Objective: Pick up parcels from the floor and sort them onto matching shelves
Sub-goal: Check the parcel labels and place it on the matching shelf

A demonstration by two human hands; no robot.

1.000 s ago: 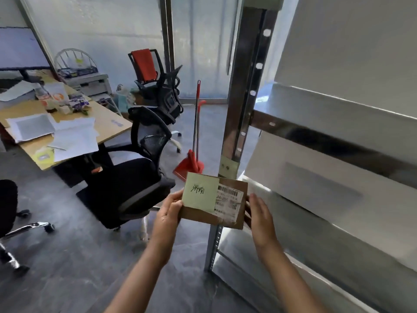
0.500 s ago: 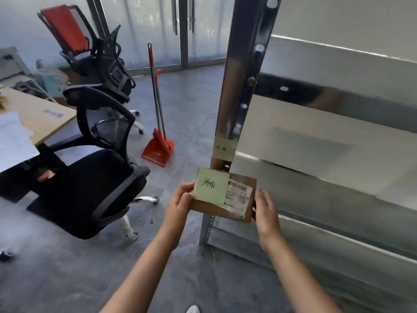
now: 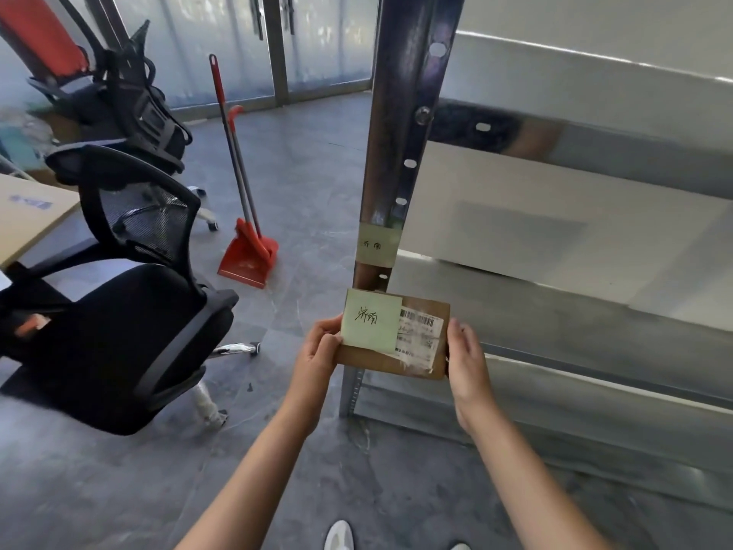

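I hold a small brown cardboard parcel (image 3: 416, 363) between both hands, in front of the metal shelf post (image 3: 400, 133). A green sticky note with handwriting and a white barcode label cover its face. My left hand (image 3: 319, 351) grips its left edge and my right hand (image 3: 466, 359) holds its right edge. A yellowish label (image 3: 375, 246) with handwriting is stuck on the post just above the parcel. The metal shelves (image 3: 575, 323) stretch to the right, with no parcels visible on them.
A black mesh office chair (image 3: 131, 311) stands close on the left. A red dustpan with broom (image 3: 246, 252) leans behind it. A wooden desk corner (image 3: 27, 216) and another chair (image 3: 119, 97) are further left. The toes of my shoes (image 3: 339, 535) show on the grey floor.
My view has tilted down and swung right, closer to the shelf post. The parcel stays in both hands and now sits just below the post's label.
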